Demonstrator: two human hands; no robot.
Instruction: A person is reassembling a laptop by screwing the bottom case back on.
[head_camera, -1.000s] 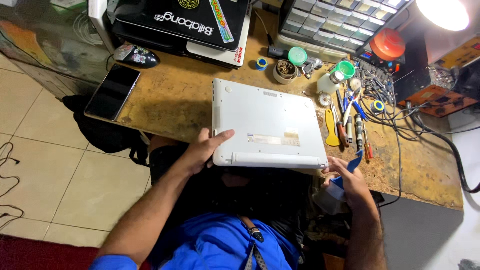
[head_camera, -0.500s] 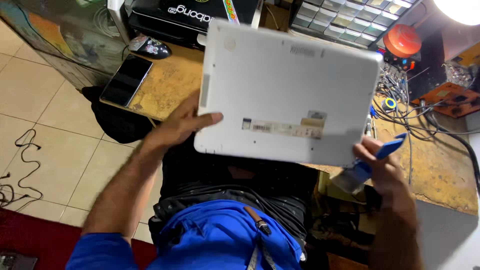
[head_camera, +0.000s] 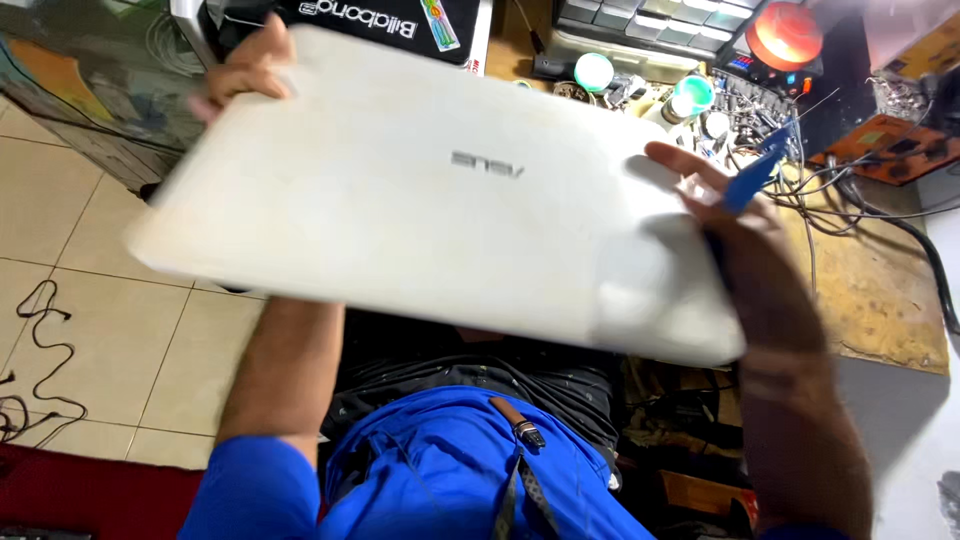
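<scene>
1. While I sit at my work surface (head_camera: 880, 300), I hold a big white laptop (head_camera: 430, 230) up in the air with both hands. It is shut, and its smooth top faces me.
2. Far on the left is the tiled floor (head_camera: 90, 230), with a thin black cable (head_camera: 40, 350) lying in loops on it.
3. My left hand (head_camera: 245, 65) is at the far left corner of the laptop. My fingers are curled shut over the edge, so I have a good hold there.
4. The laptop is tilted and looks a bit blurry. It is off the surface, above my lap and my blue shirt (head_camera: 440, 480).
5. Behind the laptop is a black box (head_camera: 400, 20). Next to it are a drawer box (head_camera: 640, 15) and two small jars with green lids (head_camera: 594, 70).
6. My right hand (head_camera: 740, 240) is at the right edge of the laptop. It is wrapped around that edge, with my fingers spread flat on top. The same hand also pinches a small blue flat tool (head_camera: 755, 178), which sticks up past my fingers.
7. On the right there is a round red thing (head_camera: 785, 35), lots of wires (head_camera: 850, 190) and an orange board (head_camera: 880, 150).
8. How far am I? The laptop is lifted, and nothing is opened up yet. The case is in one piece, and the blue tool is not touching any gap.
</scene>
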